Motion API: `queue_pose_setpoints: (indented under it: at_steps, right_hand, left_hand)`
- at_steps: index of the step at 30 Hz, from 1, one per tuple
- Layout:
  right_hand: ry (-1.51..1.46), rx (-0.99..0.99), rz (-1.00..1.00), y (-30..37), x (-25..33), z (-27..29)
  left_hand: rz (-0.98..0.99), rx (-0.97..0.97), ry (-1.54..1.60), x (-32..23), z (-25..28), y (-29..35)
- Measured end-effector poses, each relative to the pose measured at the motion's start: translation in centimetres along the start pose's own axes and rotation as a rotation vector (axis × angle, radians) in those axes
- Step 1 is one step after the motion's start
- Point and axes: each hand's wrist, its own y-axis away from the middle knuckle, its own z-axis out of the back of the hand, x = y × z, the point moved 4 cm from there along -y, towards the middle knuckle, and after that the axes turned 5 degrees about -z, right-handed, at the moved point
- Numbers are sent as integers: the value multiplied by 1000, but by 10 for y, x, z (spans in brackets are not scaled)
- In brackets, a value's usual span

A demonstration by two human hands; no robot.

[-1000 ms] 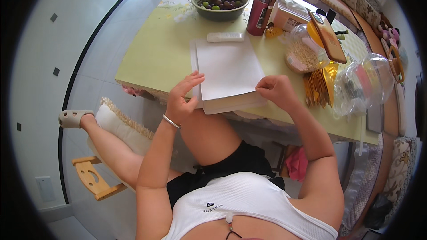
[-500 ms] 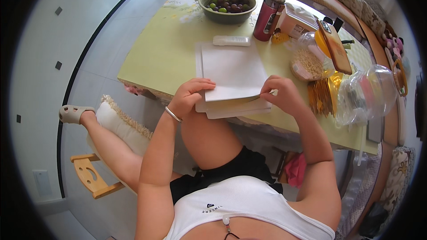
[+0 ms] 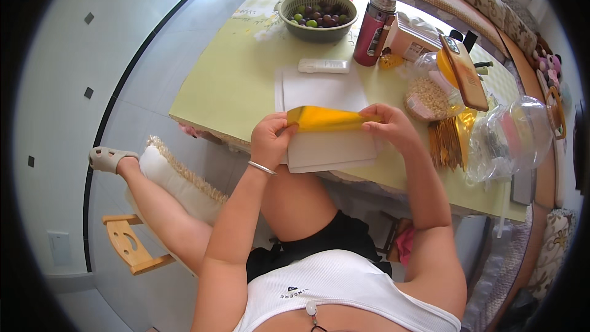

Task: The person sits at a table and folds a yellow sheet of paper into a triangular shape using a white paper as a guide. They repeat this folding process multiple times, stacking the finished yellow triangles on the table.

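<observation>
A strip of shiny gold foil paper (image 3: pixel 326 119) stretches between my two hands over the table. My left hand (image 3: pixel 269 139), with a bangle at its wrist, pinches the strip's left end between thumb and fingers. At the right end, my right hand (image 3: pixel 393 126) is closed on it the same way. White paper sheets (image 3: pixel 322 92) lie underneath, partly hidden by the foil and overlapping the table's near edge. A small white oblong object (image 3: pixel 324 66) rests at their far edge. To the right of my right hand stands a bundle of folded gold foil pieces (image 3: pixel 446 145).
A green colander bowl of grapes (image 3: pixel 318 32) sits at the back, beside an uncapped maroon flask (image 3: pixel 375 27). Rightward are a tissue box (image 3: pixel 413 38), a jar of pale beads or grains (image 3: pixel 426 99), a phone (image 3: pixel 464 74) propped up and a clear plastic bag (image 3: pixel 510 138).
Both hands have lifted slightly, and the gold foil strip now shows raised between them. Earlier, they held the near edge of the white sheets. The view has shifted a little.
</observation>
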Motion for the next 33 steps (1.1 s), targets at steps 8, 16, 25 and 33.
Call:
queue_pose_setpoints:
  at_steps: [8,16,25,33]
  right_hand:
    - [403,-313,124,-20,-28,9]
    - [704,-511,70,-16,-13,-4]
    - [820,-555,11,-18,-10,-8]
    - [928,-571,23,-20,-8,-12]
  left_hand:
    - [-40,-183,-286,3,-10,-6]
    - [-137,-171,-348,0,-10,-10]
    - [-115,-187,-463,1,-10,-17]
    - [-71,-138,-496,-2,-12,-19]
